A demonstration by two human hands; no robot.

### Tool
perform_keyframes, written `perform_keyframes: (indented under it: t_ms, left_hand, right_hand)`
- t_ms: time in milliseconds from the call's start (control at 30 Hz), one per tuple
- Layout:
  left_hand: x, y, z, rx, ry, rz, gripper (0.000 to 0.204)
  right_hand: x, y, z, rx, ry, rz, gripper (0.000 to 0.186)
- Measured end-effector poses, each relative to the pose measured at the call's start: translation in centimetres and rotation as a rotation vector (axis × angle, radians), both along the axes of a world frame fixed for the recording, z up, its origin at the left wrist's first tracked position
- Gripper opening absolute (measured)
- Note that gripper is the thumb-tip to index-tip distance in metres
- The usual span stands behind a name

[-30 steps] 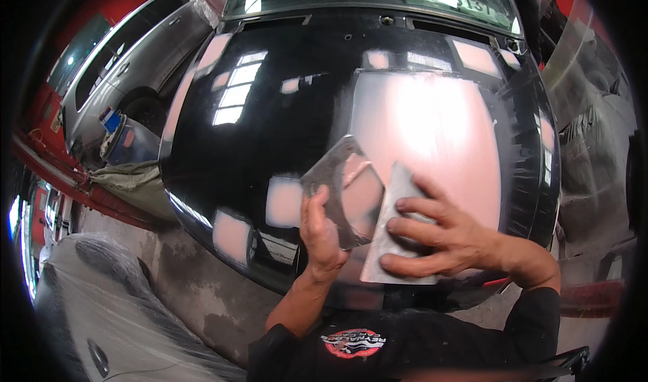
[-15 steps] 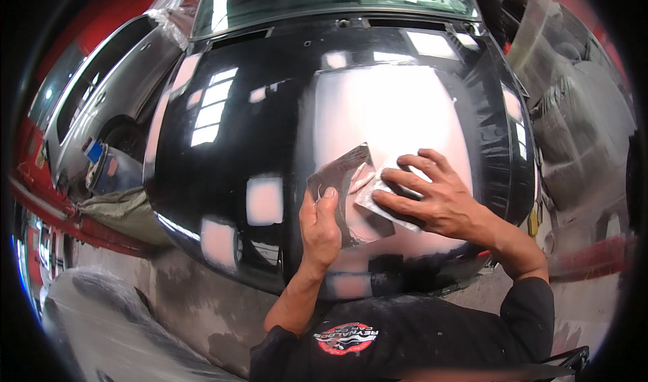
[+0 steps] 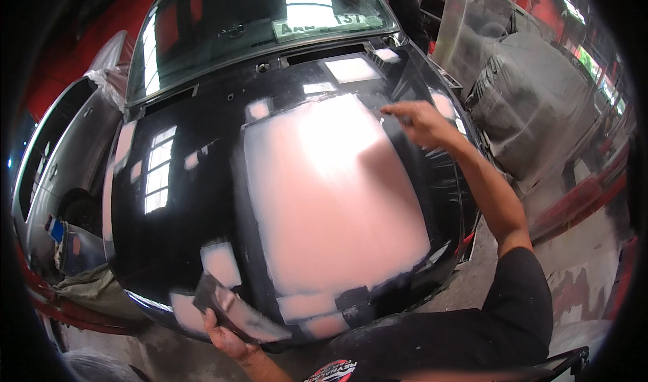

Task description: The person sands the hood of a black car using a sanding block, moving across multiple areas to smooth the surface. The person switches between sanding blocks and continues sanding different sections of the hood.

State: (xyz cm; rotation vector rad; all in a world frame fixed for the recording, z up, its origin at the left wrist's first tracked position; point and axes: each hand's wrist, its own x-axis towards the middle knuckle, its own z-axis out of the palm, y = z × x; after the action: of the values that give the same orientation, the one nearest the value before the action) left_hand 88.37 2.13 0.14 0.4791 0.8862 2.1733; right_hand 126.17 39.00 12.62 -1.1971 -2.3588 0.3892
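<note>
A black car hood (image 3: 196,223) spreads in front of me, with a large pink-and-white filler patch (image 3: 331,213) over its right half. Low at the front edge, my left hand (image 3: 229,341) grips a dark flat mixing board (image 3: 226,301) by its side; pinkish putty is smeared across it. My right hand (image 3: 428,125) reaches over the far right side of the patch. Its index finger points left and the other fingers are curled; what they hold, if anything, is too blurred to make out. A small white speck (image 3: 383,120) lies on the hood by the fingertip.
Smaller pink patches (image 3: 221,264) dot the hood. Beyond it rises the windshield (image 3: 223,37). A grey car (image 3: 61,159) stands at left, next to a bin-like container (image 3: 81,247). Plastic-covered bulky items (image 3: 526,105) stand at right. A dark-clothed person (image 3: 407,7) is partly visible at the back.
My hands have parted: the left has lowered the board toward the hood's front left, the right has reached far right. The white spreader-like sheet under my right hand no longer shows. The view has shifted.
</note>
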Motion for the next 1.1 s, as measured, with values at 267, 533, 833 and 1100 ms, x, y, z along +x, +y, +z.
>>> perform_keyframes:
  t_ms: [267,533,833,1100]
  left_hand:
    - [-1.3,-2.4,-10.2,0.070,-0.431,-0.222,0.050]
    - [-2.0,-1.5,-8.9,0.173,-0.176,-0.457,0.049]
    - [-0.5,-1.0,-6.8,0.264,-0.284,-0.363,0.052]
    - [-1.6,-0.8,-7.1,0.155,-0.251,-0.389,0.050]
  right_hand:
    - [-4.3,12.3,-0.6,0.105,-0.374,-0.006,0.061]
    - [-5.9,12.9,-0.8,0.068,-0.450,-0.002,0.063]
    - [-3.3,4.9,-1.3,-0.023,-0.493,-0.007,0.061]
    - [4.5,-15.0,-7.1,0.035,-0.397,-0.083,0.076]
